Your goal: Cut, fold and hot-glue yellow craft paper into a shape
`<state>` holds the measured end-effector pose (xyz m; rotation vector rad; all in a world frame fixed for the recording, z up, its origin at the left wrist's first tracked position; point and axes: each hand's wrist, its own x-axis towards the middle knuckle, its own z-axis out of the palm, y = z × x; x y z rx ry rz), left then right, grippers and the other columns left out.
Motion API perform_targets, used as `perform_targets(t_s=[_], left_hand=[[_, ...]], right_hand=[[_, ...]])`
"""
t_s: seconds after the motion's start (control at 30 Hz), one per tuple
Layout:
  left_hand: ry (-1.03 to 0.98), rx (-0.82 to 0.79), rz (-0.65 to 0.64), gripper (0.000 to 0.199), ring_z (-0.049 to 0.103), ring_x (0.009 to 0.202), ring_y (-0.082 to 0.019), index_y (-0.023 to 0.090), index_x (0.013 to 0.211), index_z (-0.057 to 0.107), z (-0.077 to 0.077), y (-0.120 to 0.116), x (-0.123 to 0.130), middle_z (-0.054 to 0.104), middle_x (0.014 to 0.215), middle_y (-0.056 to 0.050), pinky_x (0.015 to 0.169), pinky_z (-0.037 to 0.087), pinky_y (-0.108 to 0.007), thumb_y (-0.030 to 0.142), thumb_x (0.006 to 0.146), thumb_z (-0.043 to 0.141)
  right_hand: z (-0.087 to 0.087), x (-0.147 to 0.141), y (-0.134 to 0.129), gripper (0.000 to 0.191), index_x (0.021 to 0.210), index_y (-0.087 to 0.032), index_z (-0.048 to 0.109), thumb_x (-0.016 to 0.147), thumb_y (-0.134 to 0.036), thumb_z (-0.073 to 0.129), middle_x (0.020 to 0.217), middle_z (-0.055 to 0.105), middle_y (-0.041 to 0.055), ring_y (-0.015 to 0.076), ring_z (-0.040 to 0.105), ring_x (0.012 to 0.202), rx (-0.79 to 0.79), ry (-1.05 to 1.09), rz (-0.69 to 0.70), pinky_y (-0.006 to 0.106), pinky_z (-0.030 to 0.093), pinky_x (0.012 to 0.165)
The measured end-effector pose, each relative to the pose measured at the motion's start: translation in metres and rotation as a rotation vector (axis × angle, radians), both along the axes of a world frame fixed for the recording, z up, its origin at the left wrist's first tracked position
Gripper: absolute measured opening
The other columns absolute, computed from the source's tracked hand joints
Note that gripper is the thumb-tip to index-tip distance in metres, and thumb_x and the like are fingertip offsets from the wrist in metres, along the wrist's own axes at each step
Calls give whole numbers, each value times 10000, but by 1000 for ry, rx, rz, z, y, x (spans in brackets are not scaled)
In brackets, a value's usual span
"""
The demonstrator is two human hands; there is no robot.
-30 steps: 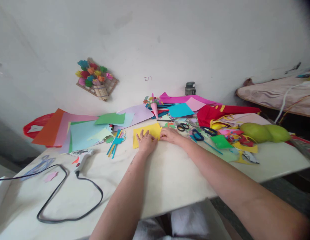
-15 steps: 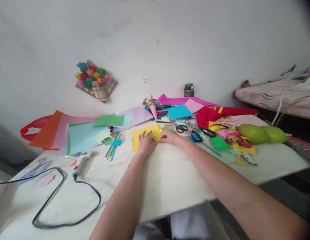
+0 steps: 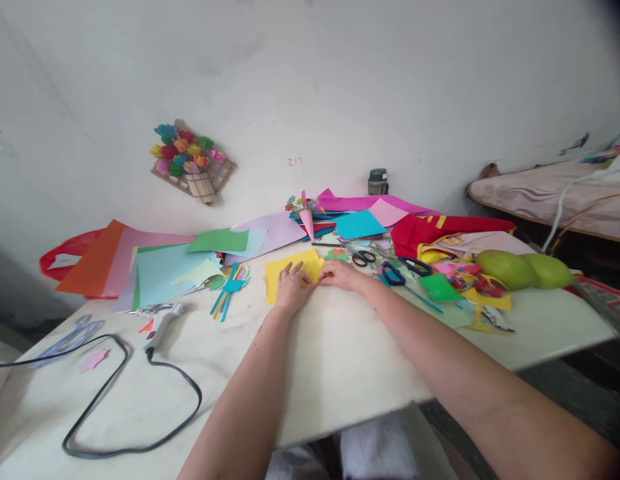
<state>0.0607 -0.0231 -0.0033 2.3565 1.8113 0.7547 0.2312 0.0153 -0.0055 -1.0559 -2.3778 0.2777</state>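
A yellow sheet of paper (image 3: 277,273) lies flat on the white table (image 3: 340,353) in front of me. Across its middle rests my left hand (image 3: 293,288), fingers spread and pressing on the paper. My right hand (image 3: 336,273) is closed at the sheet's right edge, its fingertips pinched on the near right corner. Just beyond the right hand are black-handled scissors (image 3: 363,257) and small paper scraps. Left of the sheet, blue and yellow paper strips (image 3: 227,291) lie crossed over one another.
A white glue gun (image 3: 163,327) with a looping black cord (image 3: 200,393) lies at left. Coloured sheets (image 3: 175,273) are piled at the back left. At right are blue-handled scissors (image 3: 393,273), a red cloth (image 3: 410,233), green fruit (image 3: 510,267) and scraps. A dark bottle (image 3: 378,181) stands behind.
Almost nothing differs. Both hands stay on the yellow paper in the same places, and the view has shifted very slightly.
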Motion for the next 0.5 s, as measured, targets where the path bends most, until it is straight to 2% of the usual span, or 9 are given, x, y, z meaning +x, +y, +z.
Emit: perform_targets(t_s=[0.2,0.37,0.5], left_hand=[[-32,-45,-16,139,244,1280,-223,253,757,649,0,1,-2,428,1319,40,1040,211,-401,359,694,583],[-41,-21,-12,104,258,1274,-216,242,730,658,0,2,-3,465,1288,43,1043,208,-388,314,671,609],[-46,2,-17,202,252,1277,-215,268,837,673,-1,1,0,477,1277,39,1045,197,-400,381,688,598]], right_hand=[[-1,0,0,57,708,-157,682,672,-159,638,726,605,22,117,533,692,-22,32,8,206,373,605],[-2,0,1,36,675,-153,674,664,-154,640,700,601,15,113,529,681,-61,61,6,204,374,599],[-2,1,1,33,663,-149,668,665,-161,637,689,595,13,114,529,677,-70,89,7,204,375,595]])
